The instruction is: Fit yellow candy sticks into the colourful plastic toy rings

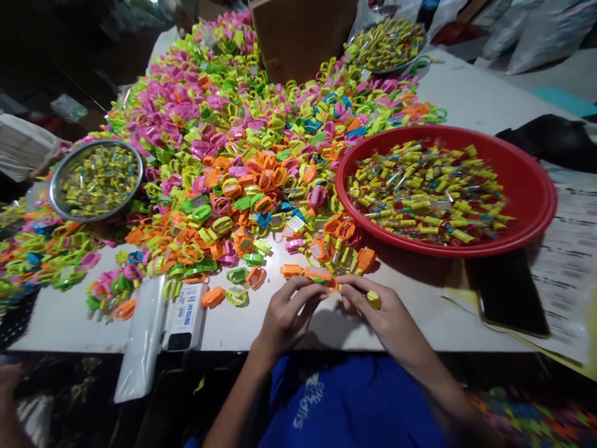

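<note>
- Far left: I see a steel bowl [96,144] filled with small yellow tubes [100,180]. It rests among a wide spread of plastic rings [224,155] in pink, orange, yellow and green, on a white table [60,333].
- Left of the hands: a clear plastic bag [142,339] lies against a white box [185,317] at the table edge, with loose rings just above them.
- Left hand [289,314]: narrow, fingers pinching one end of an orange ring [317,275].
- Right hand [385,317]: narrow, fingertips closed on the other end of that ring, which is the item in work, held just above the table. A yellow piece [373,300] sits at these fingers; it is too blurred for me to identify.
- Beyond the hands: a cardboard box [298,37], with a second steel bowl [385,46] of tubes to its right.
- Right: a red basin [445,134] heaped with tubes.
- Far right: a black phone [513,292] lies on printed papers [566,261].
</note>
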A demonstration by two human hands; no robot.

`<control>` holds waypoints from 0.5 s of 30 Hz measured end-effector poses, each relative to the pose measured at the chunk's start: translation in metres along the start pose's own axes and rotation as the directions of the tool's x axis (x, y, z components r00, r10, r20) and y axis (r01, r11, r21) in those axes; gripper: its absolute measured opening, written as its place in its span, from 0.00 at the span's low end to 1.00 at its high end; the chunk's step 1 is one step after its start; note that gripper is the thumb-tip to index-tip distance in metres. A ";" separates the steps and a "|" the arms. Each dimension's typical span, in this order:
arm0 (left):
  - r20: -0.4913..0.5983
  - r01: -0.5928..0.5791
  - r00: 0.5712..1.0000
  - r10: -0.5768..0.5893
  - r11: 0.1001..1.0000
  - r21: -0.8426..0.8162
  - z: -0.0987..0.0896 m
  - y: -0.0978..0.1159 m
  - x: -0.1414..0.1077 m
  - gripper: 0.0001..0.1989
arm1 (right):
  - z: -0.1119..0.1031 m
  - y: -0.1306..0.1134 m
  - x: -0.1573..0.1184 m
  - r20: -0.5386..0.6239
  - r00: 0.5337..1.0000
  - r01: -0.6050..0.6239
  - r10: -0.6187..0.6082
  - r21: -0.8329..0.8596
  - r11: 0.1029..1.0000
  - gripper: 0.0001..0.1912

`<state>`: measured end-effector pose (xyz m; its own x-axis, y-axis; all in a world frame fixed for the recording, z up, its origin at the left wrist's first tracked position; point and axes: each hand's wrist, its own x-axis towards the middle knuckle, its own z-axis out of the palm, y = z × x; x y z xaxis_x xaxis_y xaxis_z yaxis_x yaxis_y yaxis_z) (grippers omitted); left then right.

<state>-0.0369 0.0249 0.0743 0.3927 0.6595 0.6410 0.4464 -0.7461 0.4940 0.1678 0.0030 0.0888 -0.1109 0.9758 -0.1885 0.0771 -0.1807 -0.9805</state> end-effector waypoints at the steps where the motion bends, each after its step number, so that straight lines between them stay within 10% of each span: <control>1: 0.013 0.044 0.999 -0.043 0.999 -0.030 0.001 0.002 0.001 0.08 | 0.000 -0.001 -0.001 -0.003 1.000 0.004 -0.004 -0.016 1.000 0.25; 15: -0.095 0.141 0.986 -0.139 0.990 0.016 0.008 0.033 0.016 0.12 | 0.004 -0.025 -0.013 -0.212 0.951 0.171 -0.225 -0.248 0.954 0.19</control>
<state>-0.0099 0.0114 0.0962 0.2482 0.7452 0.6190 0.5103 -0.6437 0.5703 0.1633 -0.0053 0.1155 0.0869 0.9948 0.0534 0.3004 0.0249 -0.9535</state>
